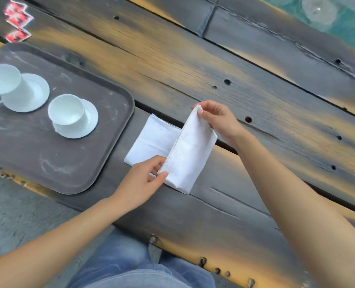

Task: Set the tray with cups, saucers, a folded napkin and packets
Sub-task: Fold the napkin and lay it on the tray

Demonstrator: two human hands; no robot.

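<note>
A white cloth napkin lies on the dark wooden table just right of the brown tray. Its right half is lifted into a raised flap. My right hand pinches the flap's far corner, and my left hand pinches its near corner. On the tray stand two white cups, each on a white saucer: one cup at the far left, the other cup nearer the tray's right edge. Red and white packets lie on the table beyond the tray.
The table's planks have gaps, knot holes and metal studs along the near edge. A glass stands blurred at the top right. My knees in blue jeans show below the table edge, with grey ground to the left.
</note>
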